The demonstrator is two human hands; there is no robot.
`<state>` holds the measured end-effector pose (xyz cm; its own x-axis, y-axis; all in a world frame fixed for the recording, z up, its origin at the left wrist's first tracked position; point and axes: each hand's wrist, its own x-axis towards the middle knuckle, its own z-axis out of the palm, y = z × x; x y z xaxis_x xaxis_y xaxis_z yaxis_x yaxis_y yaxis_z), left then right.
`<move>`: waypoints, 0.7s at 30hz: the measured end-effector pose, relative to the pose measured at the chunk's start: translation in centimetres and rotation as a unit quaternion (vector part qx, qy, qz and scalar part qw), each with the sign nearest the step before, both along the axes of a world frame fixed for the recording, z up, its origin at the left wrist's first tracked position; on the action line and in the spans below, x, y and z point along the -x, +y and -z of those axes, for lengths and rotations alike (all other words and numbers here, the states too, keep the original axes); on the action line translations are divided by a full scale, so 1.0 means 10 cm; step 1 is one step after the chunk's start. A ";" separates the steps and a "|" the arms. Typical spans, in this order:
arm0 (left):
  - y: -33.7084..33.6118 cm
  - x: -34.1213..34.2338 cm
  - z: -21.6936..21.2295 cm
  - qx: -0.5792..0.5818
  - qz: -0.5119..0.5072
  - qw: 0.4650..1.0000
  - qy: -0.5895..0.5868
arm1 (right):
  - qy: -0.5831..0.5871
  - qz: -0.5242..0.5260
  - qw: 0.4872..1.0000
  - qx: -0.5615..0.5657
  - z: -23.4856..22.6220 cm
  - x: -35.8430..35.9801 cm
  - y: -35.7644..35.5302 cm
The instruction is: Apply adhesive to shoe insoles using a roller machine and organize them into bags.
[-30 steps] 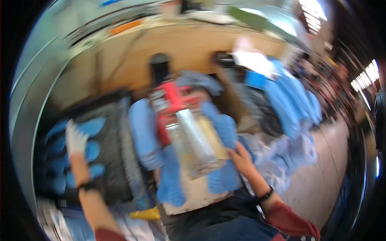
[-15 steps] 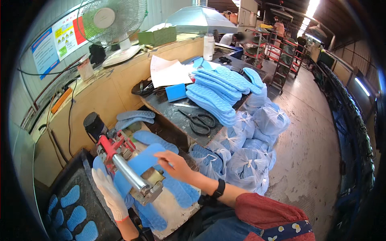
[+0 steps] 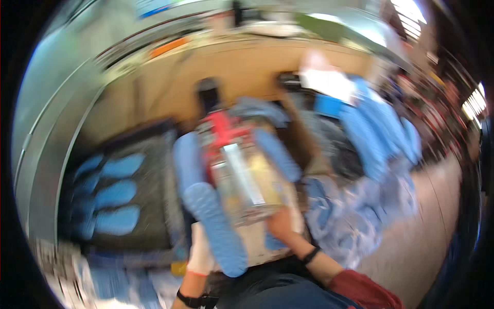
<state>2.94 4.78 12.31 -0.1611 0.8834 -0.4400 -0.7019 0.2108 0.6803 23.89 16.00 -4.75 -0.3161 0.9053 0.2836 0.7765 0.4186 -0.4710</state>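
Workbench (image 3: 154,110): long tan top, running across the upper half of the view, heavily smeared by motion.
Dark tray (image 3: 149,206): sits at the person's left, a black mat-like surface with blue insoles (image 3: 110,198) laid flat on it in rows.
Far pile (image 3: 381,134): a heap of more blue insoles stacked at the right, beside a white sheet (image 3: 329,82) and a small blue card (image 3: 327,105).
Bagged bundles (image 3: 355,216): pale blue, in clear wrapping, crowded low at the right next to the floor.
Press tool (image 3: 231,159): red frame with a silvery roller or bar down its middle, dead centre in front of the person, blue insoles spread under and around it.
Held insole (image 3: 216,226): long, blue, dotted texture, angled from the tool's left edge down toward the person's lap, just right of the tray.
Left hand (image 3: 201,252): in a white glove, behind the lower end of the held insole; it looks to be grasping it, though blur hides the fingers.
Right hand (image 3: 280,224): bare, black band at the wrist, red sleeve behind, up against the near edge of the tool; whether it is gripping anything I cannot tell.
Yellow object (image 3: 178,268): small, just left of the gloved hand, too blurred to name.
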 end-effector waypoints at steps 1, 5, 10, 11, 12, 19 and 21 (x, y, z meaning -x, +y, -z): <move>-0.06 0.02 -0.04 -0.013 0.049 0.989 -0.138 | -0.059 -0.045 0.996 -0.048 0.22 -0.23 0.09; -0.14 0.37 -0.25 -0.044 -0.071 0.989 -0.121 | -0.159 0.003 0.987 0.028 0.07 -0.21 0.04; 0.69 1.82 -0.29 -0.142 -0.155 0.974 0.082 | -0.137 -0.047 0.987 -0.067 0.08 -0.19 0.04; 0.98 2.01 -0.31 -0.138 -0.218 0.963 0.080 | -0.184 -0.032 0.980 -0.069 0.16 -0.31 0.11; 1.26 2.50 -0.10 -0.196 -0.253 0.947 0.026 | -0.164 -0.026 0.984 -0.056 0.08 -0.19 0.04; 2.11 3.96 0.10 -0.070 -0.384 0.906 -0.165 | -0.127 -0.022 0.982 0.136 -0.53 0.12 -0.10; 1.94 4.17 0.07 -0.086 -0.381 0.906 -0.165 | -0.107 -0.066 0.985 0.117 -0.58 0.15 -0.17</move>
<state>-38.79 24.15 11.62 -0.6372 0.6313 -0.4420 -0.7705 -0.5095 0.3831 22.40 14.26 1.04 -0.4655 0.8849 -0.0143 0.8143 0.4220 -0.3985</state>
